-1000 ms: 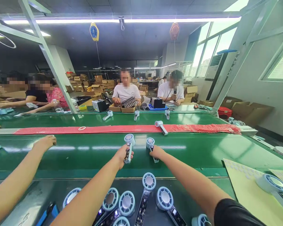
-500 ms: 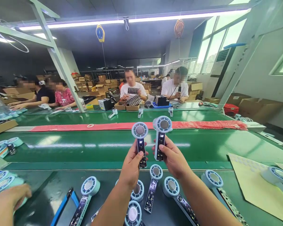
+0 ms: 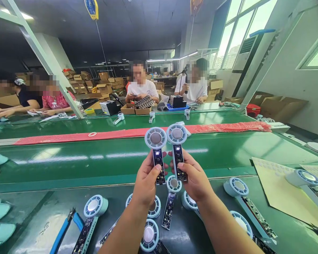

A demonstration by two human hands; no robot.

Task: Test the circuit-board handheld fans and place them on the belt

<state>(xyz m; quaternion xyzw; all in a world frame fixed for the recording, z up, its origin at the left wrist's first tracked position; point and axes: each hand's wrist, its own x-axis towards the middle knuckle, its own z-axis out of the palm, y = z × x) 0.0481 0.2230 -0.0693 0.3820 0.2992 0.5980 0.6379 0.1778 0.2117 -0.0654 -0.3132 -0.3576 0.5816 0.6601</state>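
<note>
L hand (image 3: 147,178) is gripping 1 handheld fan, the L fan (image 3: 157,154), by its handle, thumb pressing on bare black PCB, fingers curling behind; R hand (image 3: 194,176) is clasping a 2nd, the R fan (image 3: 177,154), same way. Both are standing approx upright on near side of red strip (image 3: 116,134), round heads rising above the grips, handles running down b/w thumb & fingers; can't tell if heads are touching. Heads are showing pale-blue plastic rims w/ spoked slots, grey discs mid; PCBs are displaying lit "20". Strip is looking thin & wrinkled, lying along smooth, glossy green belt (image 3: 76,153), w/ 1 flat white ring (image 3: 92,136) resting on it.

Far side of strip: 3 small fans (image 3: 152,117) are lying in a row, 2 white-shirted co-workers (image 3: 141,89) are facing this way. Near side: min. 7 more fans (image 3: 170,203) are lying on dark bench (image 3: 116,197); 1 pr blue-handled nippers (image 3: 60,233) is lying twd strip's L end, 1 pale-yellow sheet (image 3: 277,188) twd its R end
</note>
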